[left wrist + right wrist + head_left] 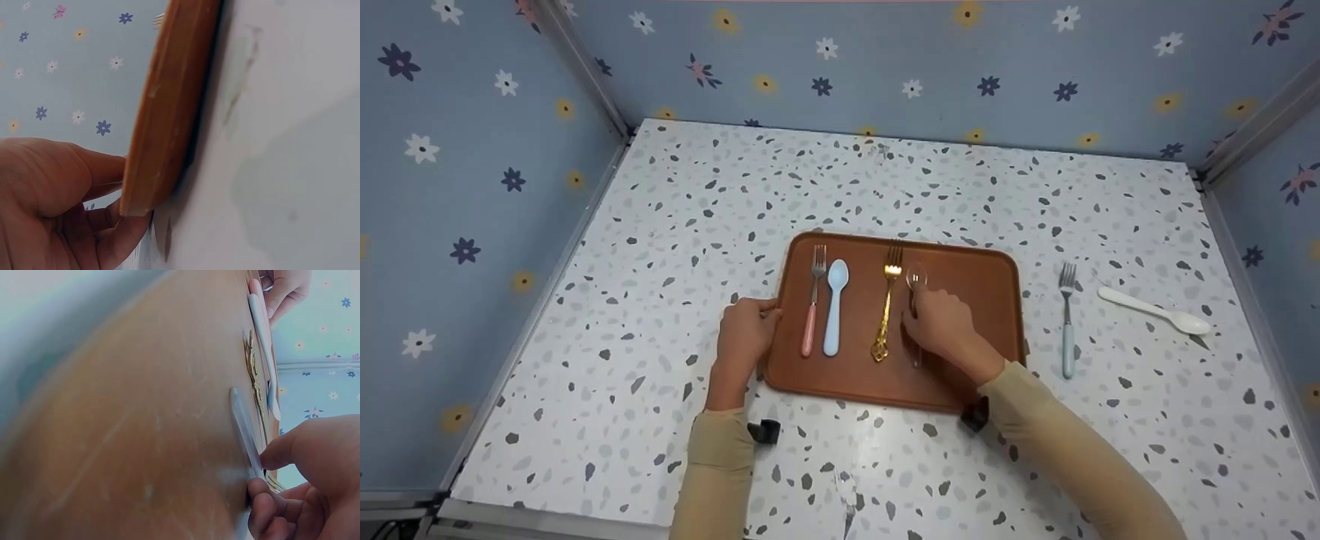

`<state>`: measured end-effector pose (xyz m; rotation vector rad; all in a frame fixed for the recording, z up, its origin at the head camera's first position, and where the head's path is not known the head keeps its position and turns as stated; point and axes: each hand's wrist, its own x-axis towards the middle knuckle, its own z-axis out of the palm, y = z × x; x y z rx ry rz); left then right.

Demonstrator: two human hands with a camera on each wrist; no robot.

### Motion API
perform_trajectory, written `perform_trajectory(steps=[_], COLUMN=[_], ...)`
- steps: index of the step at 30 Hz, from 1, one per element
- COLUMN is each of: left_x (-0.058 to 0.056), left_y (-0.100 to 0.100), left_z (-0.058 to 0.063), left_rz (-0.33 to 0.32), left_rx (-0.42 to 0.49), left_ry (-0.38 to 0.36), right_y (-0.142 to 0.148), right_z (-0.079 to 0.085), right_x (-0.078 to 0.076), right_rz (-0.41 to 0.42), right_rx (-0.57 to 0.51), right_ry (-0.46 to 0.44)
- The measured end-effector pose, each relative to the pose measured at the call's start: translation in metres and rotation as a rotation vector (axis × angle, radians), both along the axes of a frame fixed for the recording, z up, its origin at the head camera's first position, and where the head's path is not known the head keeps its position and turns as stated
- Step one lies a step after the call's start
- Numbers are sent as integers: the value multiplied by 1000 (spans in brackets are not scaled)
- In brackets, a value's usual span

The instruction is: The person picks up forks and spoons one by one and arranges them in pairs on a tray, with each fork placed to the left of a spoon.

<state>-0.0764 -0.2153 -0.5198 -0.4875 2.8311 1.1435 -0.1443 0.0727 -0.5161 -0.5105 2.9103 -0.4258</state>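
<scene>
A brown tray [840, 379] lies on the table, its left rim held by my left hand [745, 334]. In the left wrist view the thumb is at the upper side of the rim [163, 118] and the fingers reach under it. My right hand [943, 321] pinches a clear plastic spoon [243, 419] over the right half of the tray; part of its handle is hidden by the fingers. Left of that spoon lies a gold fork [887, 300] with an ornate handle. Farther left, a pink-handled fork [810, 330] and a light blue spoon [834, 307] lie side by side.
Right of the tray, a fork with a pale blue-grey handle [1068, 322] and a white spoon [1155, 310] lie on the speckled table [660, 225]. Flower-patterned panels [870, 67] stand at the back and both sides.
</scene>
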Motion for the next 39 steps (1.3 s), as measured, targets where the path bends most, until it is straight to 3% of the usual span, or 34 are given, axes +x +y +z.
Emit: perform_trajectory(steps=[19,39], left_x=[-2,-3], left_y=[-1,-3], left_z=[-1,-4], left_rz=[-10,-12], left_rx=[11,19], left_ry=[-7,3], right_y=[2,5], right_z=[-4,-7], right_x=[-1,0], right_rz=[-20,-20], right_rx=[-3,-58], right_ry=[-42,1])
